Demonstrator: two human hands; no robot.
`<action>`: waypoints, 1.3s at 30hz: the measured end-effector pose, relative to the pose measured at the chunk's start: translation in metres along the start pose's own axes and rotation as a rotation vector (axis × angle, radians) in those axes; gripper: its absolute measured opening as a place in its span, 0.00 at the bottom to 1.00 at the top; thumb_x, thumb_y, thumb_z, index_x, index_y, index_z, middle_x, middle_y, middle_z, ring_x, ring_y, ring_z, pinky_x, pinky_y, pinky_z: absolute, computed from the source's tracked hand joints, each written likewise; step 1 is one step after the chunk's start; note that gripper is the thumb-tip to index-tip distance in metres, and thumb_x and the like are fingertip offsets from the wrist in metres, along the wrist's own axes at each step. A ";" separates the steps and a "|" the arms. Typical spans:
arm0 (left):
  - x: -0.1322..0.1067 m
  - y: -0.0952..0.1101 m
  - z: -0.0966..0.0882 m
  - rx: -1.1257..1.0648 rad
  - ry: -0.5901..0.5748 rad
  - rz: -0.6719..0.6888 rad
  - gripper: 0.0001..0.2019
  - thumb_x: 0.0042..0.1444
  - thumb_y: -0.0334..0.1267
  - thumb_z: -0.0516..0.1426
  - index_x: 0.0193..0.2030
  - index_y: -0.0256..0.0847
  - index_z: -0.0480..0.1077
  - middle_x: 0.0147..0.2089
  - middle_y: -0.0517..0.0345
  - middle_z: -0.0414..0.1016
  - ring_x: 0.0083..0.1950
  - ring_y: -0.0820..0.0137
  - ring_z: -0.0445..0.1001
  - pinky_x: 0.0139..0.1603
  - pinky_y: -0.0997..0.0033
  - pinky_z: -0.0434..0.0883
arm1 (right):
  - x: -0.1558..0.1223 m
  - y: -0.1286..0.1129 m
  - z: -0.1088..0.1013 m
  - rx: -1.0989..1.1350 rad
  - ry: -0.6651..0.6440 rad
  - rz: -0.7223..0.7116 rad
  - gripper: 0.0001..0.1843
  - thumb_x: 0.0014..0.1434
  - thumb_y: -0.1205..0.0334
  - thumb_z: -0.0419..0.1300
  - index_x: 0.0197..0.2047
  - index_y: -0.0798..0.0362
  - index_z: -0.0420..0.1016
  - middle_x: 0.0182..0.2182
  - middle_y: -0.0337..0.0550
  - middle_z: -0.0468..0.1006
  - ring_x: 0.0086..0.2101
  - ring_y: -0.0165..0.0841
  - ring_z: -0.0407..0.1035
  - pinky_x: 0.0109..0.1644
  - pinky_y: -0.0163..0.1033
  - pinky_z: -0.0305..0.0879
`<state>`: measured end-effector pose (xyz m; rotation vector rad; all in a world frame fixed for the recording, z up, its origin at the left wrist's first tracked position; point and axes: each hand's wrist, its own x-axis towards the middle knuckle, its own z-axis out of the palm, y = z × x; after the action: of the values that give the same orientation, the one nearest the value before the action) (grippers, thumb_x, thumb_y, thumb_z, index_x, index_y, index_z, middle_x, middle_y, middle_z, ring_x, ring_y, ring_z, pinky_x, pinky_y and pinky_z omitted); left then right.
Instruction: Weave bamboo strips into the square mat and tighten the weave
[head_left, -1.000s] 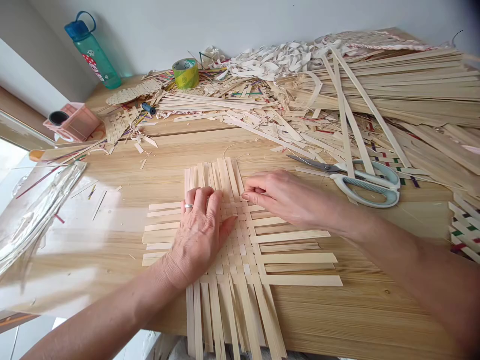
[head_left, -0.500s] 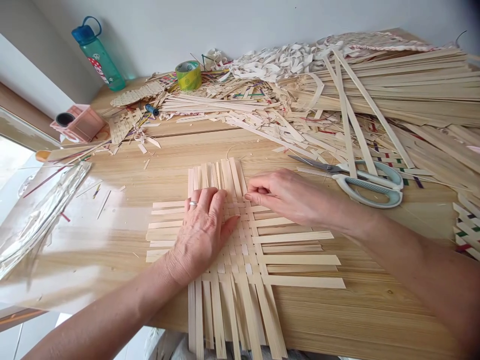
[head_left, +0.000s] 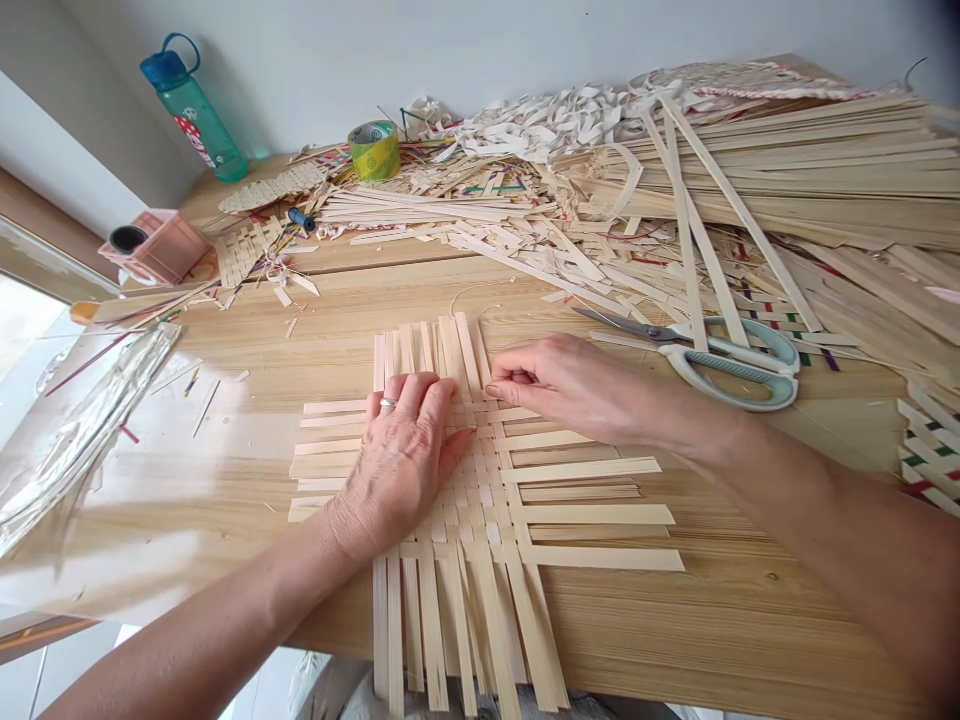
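A flat, unfinished weave of pale bamboo strips (head_left: 484, 490) lies on the wooden table (head_left: 675, 610), its loose ends sticking out on all sides. My left hand (head_left: 397, 450), with a ring on one finger, rests flat and spread on the weave's left half. My right hand (head_left: 555, 385) lies at the weave's upper right, its curled fingertips against the upright strips. Whether those fingers pinch a strip is hidden. Grey-handled scissors (head_left: 720, 360) lie open to the right of that hand, apart from it.
A large heap of long strips and offcuts (head_left: 787, 170) covers the table's back and right. Behind it stand a green water bottle (head_left: 191, 115) and a tape roll (head_left: 373, 150). A pink box (head_left: 157, 247) and a small woven piece (head_left: 240, 250) sit back left. Clear plastic sheeting (head_left: 82, 430) lies left.
The view has shifted slightly. Both hands stay on the weave in nearly the same places, with only small shifts of the right fingers.
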<state>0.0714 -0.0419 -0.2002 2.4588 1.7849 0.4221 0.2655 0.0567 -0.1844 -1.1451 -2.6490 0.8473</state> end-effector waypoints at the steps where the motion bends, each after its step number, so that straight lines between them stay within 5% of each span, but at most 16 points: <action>1: 0.000 0.000 0.000 0.005 -0.002 -0.001 0.14 0.65 0.36 0.56 0.56 0.39 0.61 0.54 0.49 0.70 0.52 0.57 0.65 0.50 0.55 0.63 | 0.000 0.000 0.000 -0.003 -0.004 0.003 0.19 0.65 0.58 0.53 0.23 0.52 0.57 0.18 0.33 0.59 0.23 0.27 0.53 0.30 0.38 0.43; 18: 0.001 -0.001 0.000 -0.040 -0.024 -0.017 0.12 0.64 0.34 0.55 0.53 0.39 0.62 0.53 0.48 0.70 0.52 0.57 0.64 0.51 0.55 0.65 | -0.002 0.001 0.000 -0.043 -0.003 -0.043 0.18 0.66 0.59 0.53 0.24 0.52 0.60 0.20 0.34 0.63 0.24 0.28 0.55 0.30 0.37 0.45; 21: 0.000 -0.002 0.002 -0.094 0.016 -0.005 0.13 0.64 0.34 0.56 0.54 0.38 0.62 0.52 0.48 0.70 0.52 0.57 0.65 0.53 0.55 0.66 | -0.002 0.000 0.003 -0.062 0.067 -0.022 0.16 0.66 0.58 0.56 0.26 0.52 0.63 0.22 0.35 0.67 0.25 0.28 0.58 0.31 0.37 0.49; 26: -0.006 -0.006 -0.002 -0.284 0.164 -0.030 0.19 0.62 0.31 0.55 0.58 0.40 0.57 0.54 0.47 0.67 0.54 0.59 0.65 0.56 0.54 0.67 | -0.009 -0.011 0.012 -0.245 0.369 -0.145 0.05 0.65 0.64 0.57 0.37 0.54 0.71 0.36 0.45 0.74 0.37 0.36 0.67 0.43 0.41 0.60; 32: -0.010 -0.019 -0.012 -0.328 0.356 -0.191 0.24 0.48 0.19 0.47 0.52 0.42 0.58 0.49 0.50 0.68 0.50 0.64 0.68 0.52 0.60 0.70 | -0.031 -0.032 0.001 -0.300 0.315 -0.264 0.09 0.67 0.60 0.55 0.42 0.53 0.75 0.40 0.50 0.75 0.44 0.43 0.70 0.47 0.48 0.66; 39: -0.008 -0.027 -0.002 -0.129 0.199 -0.183 0.20 0.46 0.19 0.48 0.45 0.41 0.60 0.43 0.51 0.70 0.45 0.61 0.66 0.49 0.57 0.68 | -0.037 -0.055 0.024 -0.247 0.344 -0.269 0.14 0.67 0.57 0.57 0.53 0.55 0.71 0.47 0.53 0.74 0.48 0.45 0.70 0.51 0.50 0.71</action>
<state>0.0442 -0.0409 -0.2058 2.2116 1.9654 0.7623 0.2493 -0.0104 -0.1711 -0.8555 -2.5776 0.2551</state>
